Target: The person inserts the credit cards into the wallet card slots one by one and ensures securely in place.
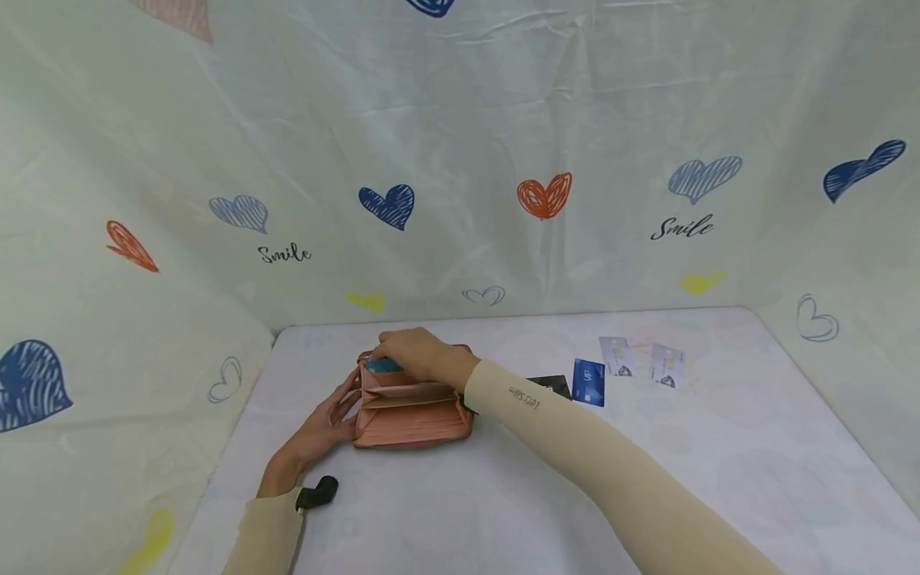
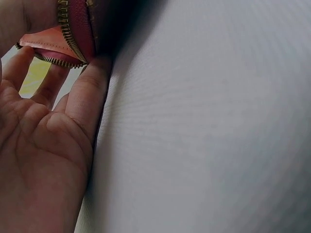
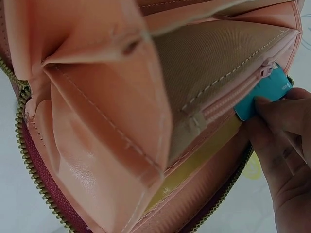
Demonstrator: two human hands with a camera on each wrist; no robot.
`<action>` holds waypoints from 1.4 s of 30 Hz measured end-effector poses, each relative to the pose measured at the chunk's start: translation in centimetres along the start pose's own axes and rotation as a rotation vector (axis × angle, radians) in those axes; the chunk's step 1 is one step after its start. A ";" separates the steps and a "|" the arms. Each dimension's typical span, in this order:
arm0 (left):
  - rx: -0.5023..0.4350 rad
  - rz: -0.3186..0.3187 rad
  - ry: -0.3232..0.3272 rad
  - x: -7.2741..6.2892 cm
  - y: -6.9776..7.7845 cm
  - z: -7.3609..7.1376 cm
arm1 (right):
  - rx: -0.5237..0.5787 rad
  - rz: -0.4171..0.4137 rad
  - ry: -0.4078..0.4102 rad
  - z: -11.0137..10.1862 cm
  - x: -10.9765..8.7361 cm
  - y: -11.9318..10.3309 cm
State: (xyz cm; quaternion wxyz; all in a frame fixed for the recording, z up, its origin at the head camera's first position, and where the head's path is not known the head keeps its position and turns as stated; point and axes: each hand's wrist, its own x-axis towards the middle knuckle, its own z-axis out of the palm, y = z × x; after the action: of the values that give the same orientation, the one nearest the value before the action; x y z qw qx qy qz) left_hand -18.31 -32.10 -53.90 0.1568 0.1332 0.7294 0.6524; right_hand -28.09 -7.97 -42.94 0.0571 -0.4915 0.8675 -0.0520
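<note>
A pink zip-around wallet (image 1: 410, 407) lies spread wide on the white table (image 1: 719, 447), its accordion pockets (image 3: 112, 121) showing. My right hand (image 1: 411, 353) reaches over its far side and pinches a teal card (image 3: 265, 92) that stands in a back slot (image 1: 381, 365). My left hand (image 1: 332, 415) rests against the wallet's left end, fingers straight along the zip edge (image 2: 65, 34). A yellow card edge (image 3: 199, 165) shows in a lower slot.
Several cards lie on the table to the right of the wallet: a black one (image 1: 549, 386), a blue one (image 1: 588, 382) and two pale ones (image 1: 643, 359). Cloth printed with hearts (image 1: 460, 160) walls in the table at the back and on both sides.
</note>
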 end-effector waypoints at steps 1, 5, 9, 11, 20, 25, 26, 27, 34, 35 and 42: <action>0.004 0.000 0.003 0.0 0.0 0.0 | -0.002 0.002 0.000 0.0 0.0 0.0; 0.021 -0.014 0.019 -0.1 0.0 0.0 | -0.007 0.003 -0.015 0.1 0.2 0.0; 0.039 -0.033 0.034 -0.2 0.0 0.1 | -0.018 -0.009 -0.027 0.2 0.4 0.1; 0.029 -0.022 0.029 -0.3 -0.1 0.1 | -0.029 -0.018 -0.029 0.2 0.4 0.2; -0.002 0.002 0.013 -0.6 -0.3 0.3 | -0.026 -0.045 -0.032 0.4 0.5 0.4; 0.021 -0.007 0.020 -0.6 -0.2 0.3 | 0.155 -0.005 0.042 1.0 0.7 1.0; 0.027 -0.011 0.023 -0.6 -0.2 0.3 | 0.175 -0.002 0.053 1.1 0.7 1.1; 0.028 -0.014 0.024 -0.6 -0.1 0.3 | 0.178 -0.002 0.058 1.1 0.6 1.2; 0.033 -0.029 0.029 -0.4 0.2 0.4 | 0.158 0.017 0.028 0.9 0.5 1.3; 0.031 -0.031 0.029 -0.4 0.2 0.3 | 0.155 0.023 0.017 0.9 0.4 1.4; 0.037 -0.045 0.037 -0.3 0.5 0.2 | 0.126 0.024 -0.049 0.1 0.2 1.2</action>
State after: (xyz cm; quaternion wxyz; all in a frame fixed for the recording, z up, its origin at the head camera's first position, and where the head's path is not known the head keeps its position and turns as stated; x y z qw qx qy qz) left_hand -17.97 -31.96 -53.42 0.1554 0.1078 0.7468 0.6376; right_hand -29.21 -7.51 -43.26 0.1096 -0.4777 0.8666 -0.0938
